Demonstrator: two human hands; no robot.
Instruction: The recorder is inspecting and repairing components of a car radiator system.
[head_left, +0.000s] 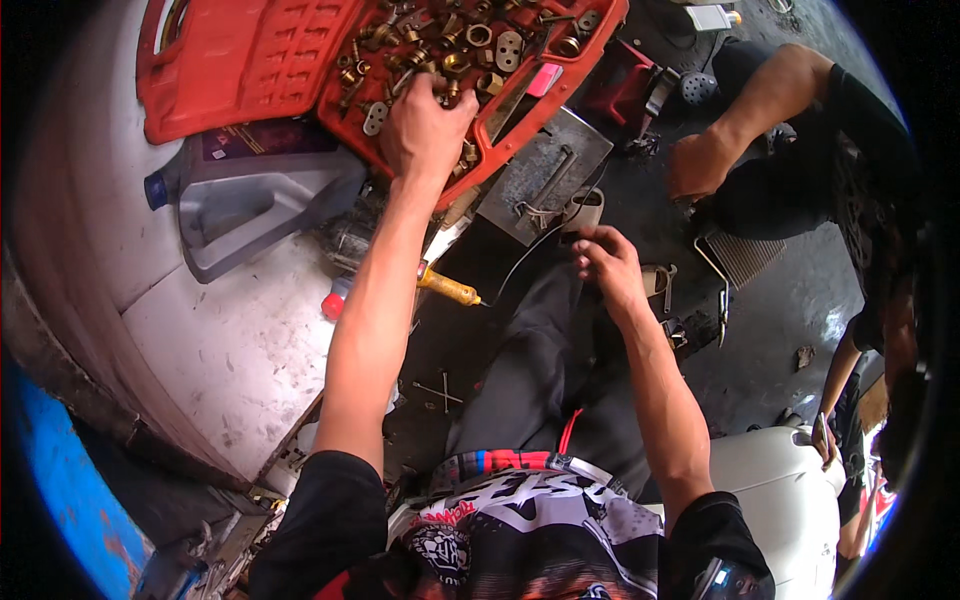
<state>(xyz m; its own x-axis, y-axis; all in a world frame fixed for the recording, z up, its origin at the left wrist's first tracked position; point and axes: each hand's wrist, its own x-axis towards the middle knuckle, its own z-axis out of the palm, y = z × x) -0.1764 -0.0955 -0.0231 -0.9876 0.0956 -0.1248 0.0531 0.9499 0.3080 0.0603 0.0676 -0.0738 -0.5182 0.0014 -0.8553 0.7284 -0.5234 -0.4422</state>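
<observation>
The left hand (428, 125) reaches up to 12 o'clock and rests in the red case (470, 150), its fingers curled down among the brass fittings (455, 62); if it grips one, I cannot tell. The case lies open, its lid (235, 60) folded to 11 o'clock. The right hand (608, 265) is near the centre, fingertips pinched together on a thin black wire (520, 262) that runs toward 9 o'clock to a yellow-handled tool (448, 287). Just above this hand, at 12 o'clock from it, lies a grey metal plate (545, 170). A grey jug (250, 195) lies at 10 o'clock. Another person's hand (698, 165) is at 2 o'clock, well apart.
</observation>
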